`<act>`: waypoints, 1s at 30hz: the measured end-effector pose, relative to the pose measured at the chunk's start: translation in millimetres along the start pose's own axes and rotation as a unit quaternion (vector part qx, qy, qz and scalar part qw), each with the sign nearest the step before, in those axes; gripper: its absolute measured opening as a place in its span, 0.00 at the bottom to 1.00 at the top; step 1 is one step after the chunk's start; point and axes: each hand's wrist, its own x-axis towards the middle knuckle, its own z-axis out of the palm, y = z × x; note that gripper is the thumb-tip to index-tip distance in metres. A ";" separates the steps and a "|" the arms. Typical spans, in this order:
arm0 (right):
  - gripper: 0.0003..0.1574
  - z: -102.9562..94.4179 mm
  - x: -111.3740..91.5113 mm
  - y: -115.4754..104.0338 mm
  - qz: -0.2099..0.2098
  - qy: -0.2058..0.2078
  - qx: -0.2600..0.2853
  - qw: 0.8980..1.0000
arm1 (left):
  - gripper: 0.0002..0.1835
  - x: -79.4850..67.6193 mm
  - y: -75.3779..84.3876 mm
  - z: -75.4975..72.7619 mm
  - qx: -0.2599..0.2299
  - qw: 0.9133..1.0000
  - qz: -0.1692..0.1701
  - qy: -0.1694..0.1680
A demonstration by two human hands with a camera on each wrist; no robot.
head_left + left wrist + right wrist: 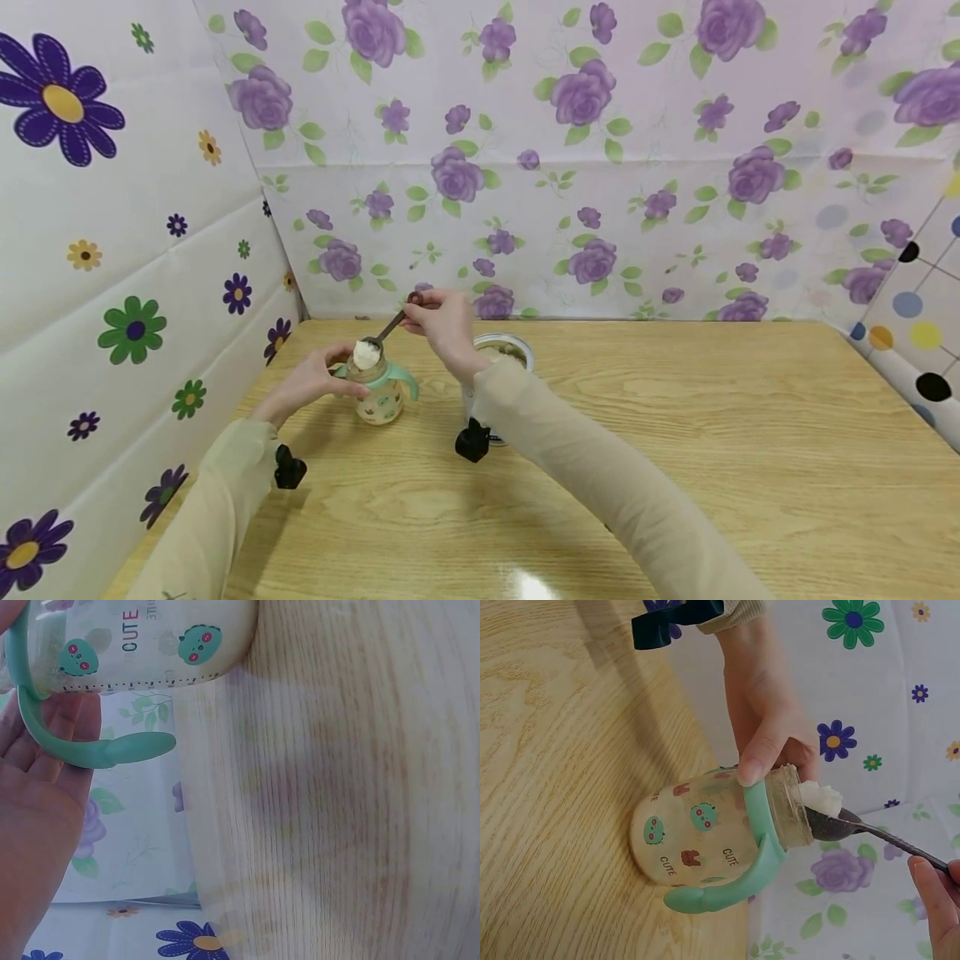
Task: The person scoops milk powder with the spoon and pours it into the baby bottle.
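Observation:
A clear baby bottle (697, 832) with a mint-green two-handled collar (759, 817) and printed cartoon faces stands uncapped on the table. My left hand (321, 379) holds it around the collar, the thumb pressing its near side in the right wrist view. My right hand (444, 327) pinches the end of a dark spoon (393, 323), which slants down to the bottle's mouth. White powder (821, 798) is heaped on the spoon's bowl, right at the rim. Pale contents show through the bottle's wall.
Behind my right forearm stands an open can (531, 353) with a silvery rim, partly hidden by the sleeve. The wooden table (712, 433) stretches to the right. Flower-printed sheets (450, 217) line its back and left sides.

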 end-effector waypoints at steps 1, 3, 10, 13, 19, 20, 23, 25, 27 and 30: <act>0.08 0.5 -0.6 0.1 -0.001 -0.003 -0.003 1.000 | 0.35 0.0 -0.4 0.0 0.001 1.000 0.000 0.000; 0.08 1.2 -0.9 1.1 -0.006 -0.009 -0.006 1.000 | 0.35 0.2 -0.9 -0.1 0.001 1.000 -0.002 -0.001; 0.09 0.2 -3.1 4.1 -0.022 -0.038 -0.015 0.999 | 0.34 0.0 1.1 -0.5 0.013 1.000 -0.003 -0.002; 0.09 -0.5 -4.3 4.0 -0.024 -0.049 -0.017 0.998 | 0.34 0.4 1.2 -0.5 0.015 1.000 -0.007 -0.001; 0.10 -1.2 -5.7 4.8 -0.021 -0.059 -0.017 0.998 | 0.36 1.3 0.8 -0.2 0.016 1.000 -0.016 -0.006; 0.10 -1.1 -5.6 5.2 -0.022 -0.059 -0.020 0.998 | 0.36 1.4 1.1 -0.2 0.015 1.000 -0.017 -0.007; 0.10 0.7 -4.7 6.4 -0.027 -0.062 -0.036 0.997 | 0.36 1.7 1.6 -0.3 0.012 1.000 -0.016 -0.007; 0.08 2.6 -4.0 7.2 -0.033 -0.066 -0.052 0.996 | 0.36 1.5 1.8 -0.5 0.009 1.000 -0.014 -0.007; 0.07 4.4 -3.8 7.6 -0.037 -0.068 -0.064 0.995 | 0.36 1.5 1.7 -0.8 0.007 1.000 -0.012 -0.007; 0.06 6.3 -3.1 8.1 -0.044 -0.070 -0.075 0.994 | 0.36 1.0 1.8 -1.8 0.006 1.000 -0.009 -0.007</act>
